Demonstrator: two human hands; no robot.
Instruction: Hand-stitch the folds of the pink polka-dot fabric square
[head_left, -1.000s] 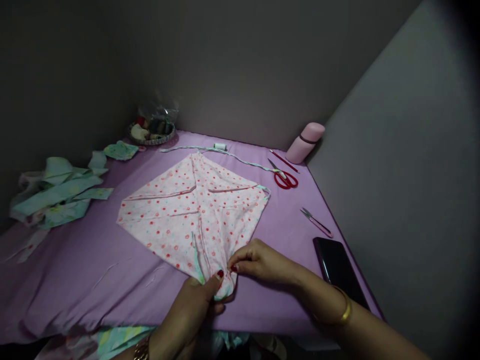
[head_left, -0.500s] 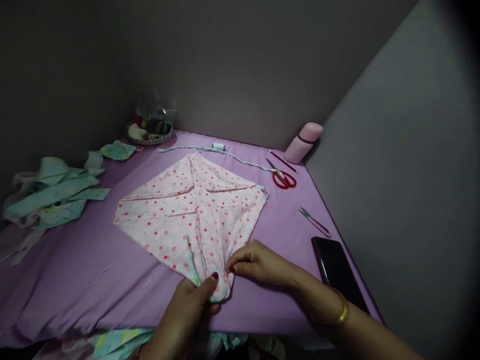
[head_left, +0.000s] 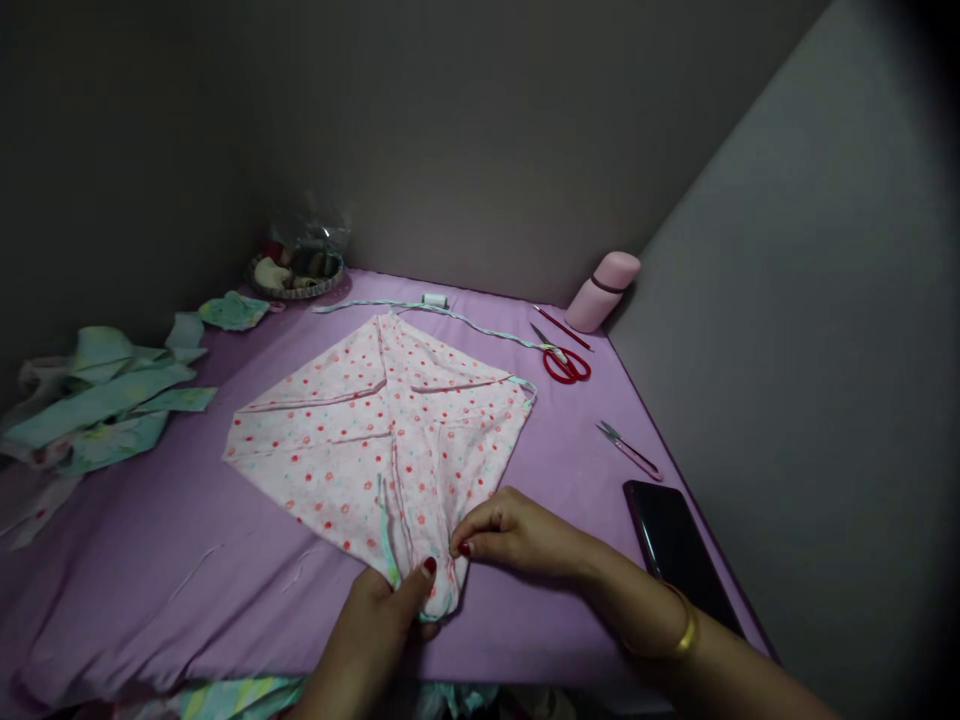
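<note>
A pink fabric piece (head_left: 330, 430) with red dots lies spread as a diamond on the purple-covered table. Its near corner is gathered in my left hand (head_left: 382, 610), thumb on top and fingers underneath. Close beside that corner, my right hand (head_left: 510, 530) is closed in a pinch at the fabric's right edge. Whatever is between those fingertips is too small to make out. A narrow green strip (head_left: 387, 535) stands out from the fabric near my left thumb. At the right corner is a small green loop (head_left: 527, 388).
Red-handled scissors (head_left: 566, 370), a red pencil (head_left: 562, 328), a pink bottle (head_left: 602, 292), thread snips (head_left: 630, 450) and a phone (head_left: 679, 550) are on the right. Behind lie a thread spool (head_left: 434, 300) and a long cord (head_left: 480, 325). Green scraps (head_left: 112, 400) and a basket (head_left: 300, 290) are left.
The view has shifted slightly, so most things sit a little lower. Both hands keep nearly the same places at the near corner, and the gathered fabric there has turned slightly.
</note>
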